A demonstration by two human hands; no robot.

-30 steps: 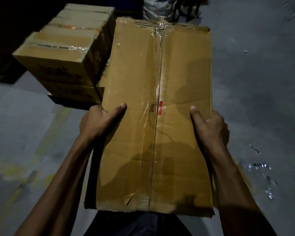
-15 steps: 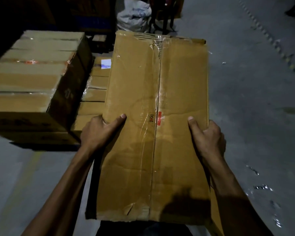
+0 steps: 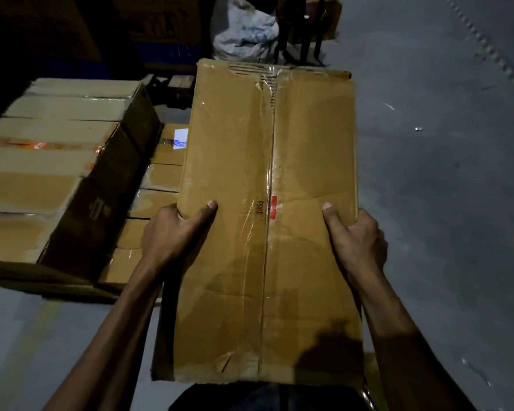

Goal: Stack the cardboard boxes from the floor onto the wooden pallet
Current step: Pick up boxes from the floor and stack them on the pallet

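Observation:
I carry a long brown cardboard box (image 3: 267, 161) flat in front of me, its taped seam running away from me. My left hand (image 3: 172, 232) grips its left edge and my right hand (image 3: 356, 235) grips its right edge, thumbs on top. To the left stands a tall stack of taped cardboard boxes (image 3: 57, 173). Between that stack and my box lies a lower row of boxes (image 3: 158, 200), partly hidden by the carried box. The pallet under the stacks shows only as a dark strip (image 3: 51, 289) near the floor.
Grey concrete floor (image 3: 442, 203) spreads to the right. A white plastic sack (image 3: 244, 34) and dark metal legs (image 3: 306, 37) stand beyond the box's far end. Dark shelving with more cartons (image 3: 149, 25) fills the top left.
I have come closer to the stacked boxes, which now loom larger on the left. Both hands keep the same hold on the carried box.

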